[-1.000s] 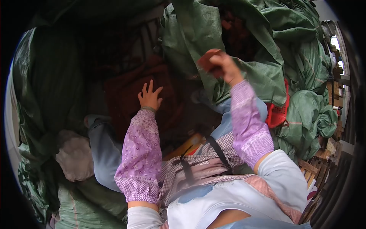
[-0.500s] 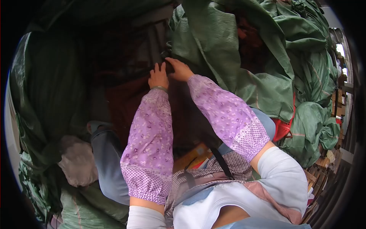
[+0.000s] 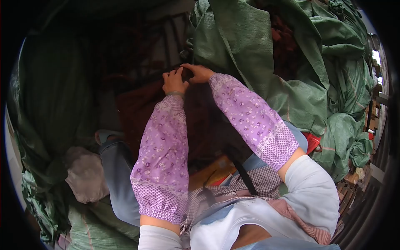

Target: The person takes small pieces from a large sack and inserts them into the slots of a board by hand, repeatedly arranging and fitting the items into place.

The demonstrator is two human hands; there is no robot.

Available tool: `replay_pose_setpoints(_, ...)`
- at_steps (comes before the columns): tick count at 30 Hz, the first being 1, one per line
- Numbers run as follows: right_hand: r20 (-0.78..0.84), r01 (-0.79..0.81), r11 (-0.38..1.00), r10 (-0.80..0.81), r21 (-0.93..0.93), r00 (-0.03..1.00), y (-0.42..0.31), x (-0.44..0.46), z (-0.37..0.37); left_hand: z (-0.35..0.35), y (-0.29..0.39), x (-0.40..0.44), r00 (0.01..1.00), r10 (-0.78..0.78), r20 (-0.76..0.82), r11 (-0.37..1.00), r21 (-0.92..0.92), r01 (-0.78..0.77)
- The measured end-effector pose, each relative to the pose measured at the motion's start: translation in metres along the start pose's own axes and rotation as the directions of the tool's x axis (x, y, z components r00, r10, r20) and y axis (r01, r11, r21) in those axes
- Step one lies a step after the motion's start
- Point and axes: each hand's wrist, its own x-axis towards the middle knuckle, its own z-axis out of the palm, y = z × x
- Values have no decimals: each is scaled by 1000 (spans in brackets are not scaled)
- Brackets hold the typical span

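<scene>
My left hand (image 3: 174,83) is out in front over a dark area, its fingers bent and closed toward the other hand. Right beside it, my right hand (image 3: 201,74) curls its fingers in, so the fingertips of both hands nearly meet. A small dark patch lies between them; what they hold there, if anything, is too dark to make out. Below the hands spreads a dark reddish-brown surface (image 3: 137,104). A large green woven sack (image 3: 246,41) hangs open just right of my right hand, with dark red material (image 3: 285,37) inside.
More green sacks (image 3: 346,137) are heaped at the right, with a red object (image 3: 312,141) against them. A whitish plastic bag (image 3: 86,175) lies by my left knee. Green sheeting (image 3: 54,96) stands at the left. A dim frame-like structure (image 3: 166,37) is behind my hands.
The fingers of my left hand have bent more, and my right hand has curled in toward them. The whole view has shifted slightly, so the sacks sit farther right.
</scene>
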Motion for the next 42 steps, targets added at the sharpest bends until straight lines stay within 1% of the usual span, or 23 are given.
replay_pose_setpoints(1, -17, -7, 1000, 8, 10, 1000, 4, 2, 4, -2, 2, 1, 1000, -17, 8, 1000, 3, 17)
replay_pose_setpoints(4, -83, -11, 1000, 12, 15, 996, 4, 4, 8, 9, 8, -1, 998, -23, -59, 994, 103, 29)
replay_pose_setpoints(5, -106, -16, 1000, 17, 12, 994, 2, 0, 9, 9, 9, -1, 993, -23, -118, 997, 73, 32)
replay_pose_setpoints(8, -248, -109, 989, 83, -96, 965, -8, -9, 15, 6, 3, 2, 988, -24, -150, 997, -70, 13)
replay_pose_setpoints(11, -455, -95, 991, 41, -96, 890, -7, -16, 25, 0, -6, 6, 992, 23, -123, 978, -201, -48)
replay_pose_setpoints(14, -598, -26, 987, -74, -157, 798, -15, -28, 25, -3, -9, -1, 966, 112, -235, 921, -341, -190)
replay_pose_setpoints(15, -626, -24, 984, -93, -177, 774, -19, -32, 22, -6, -3, -7, 933, 146, -329, 904, -339, -261)
replay_pose_setpoints(17, -679, -22, 976, -134, -216, 722, -28, -38, 18, -11, 12, -20, 838, 202, -507, 862, -314, -398)
replay_pose_setpoints(20, -687, -13, 965, -177, -263, 705, -41, -49, 14, -15, 15, -22, 887, 92, -453, 929, -281, -240)
replay_pose_setpoints(21, -671, -12, 960, -187, -281, 717, -41, -50, 12, -20, 15, -21, 917, 44, -395, 936, -305, -177)
replay_pose_setpoints(23, -638, -12, 950, -201, -313, 744, -39, -54, 9, -19, 9, -20, 924, 50, -379, 890, -403, -213)
replay_pose_setpoints(26, -568, 100, 990, -138, -99, 812, -38, -54, 3, -17, 8, -25, 928, 78, -366, 826, -497, -266)
replay_pose_setpoints(29, -315, -10, 1000, 3, -20, 949, -37, -50, -4, -22, 1, -30, 933, 112, -342, 753, -584, -304)
replay_pose_setpoints(31, -248, 64, 994, -41, 84, 968, -34, -50, -13, -30, 1, -35, 937, 122, -329, 699, -641, -316)
replay_pose_setpoints(32, -216, 98, 986, -66, 138, 974, -34, -51, -16, -37, 4, -39, 973, 56, -226, 621, -755, -211)
replay_pose_setpoints(34, -265, 74, 992, -45, 103, 963, -36, -57, -14, -52, 8, -48, 999, -38, 10, 420, -907, 25)
replay_pose_setpoints(35, -287, 62, 994, -35, 85, 957, -36, -59, -13, -55, 7, -51, 995, -97, -2, 378, -925, 35)
replay_pose_setpoints(37, -364, 20, 970, 72, 242, 929, -26, -58, -4, -60, 4, -58, 976, -219, -21, 288, -956, 44)
replay_pose_setpoints(38, -394, 5, 947, 128, 321, 910, -23, -58, 1, -60, 2, -62, 969, -247, -25, 289, -956, 49)
replay_pose_setpoints(40, -489, -8, 925, 208, 381, 847, -17, -61, 11, -61, -2, -71, 953, -303, -31, 294, -954, 62)
replay_pose_setpoints(41, -533, -11, 912, 249, 410, 809, -18, -63, 14, -58, -3, -76, 955, -293, -43, 354, -933, 67)
replay_pose_setpoints(42, -576, -47, 884, 342, 465, 743, -21, -64, 15, -52, -8, -77, 957, -291, -16, 413, -904, 111)
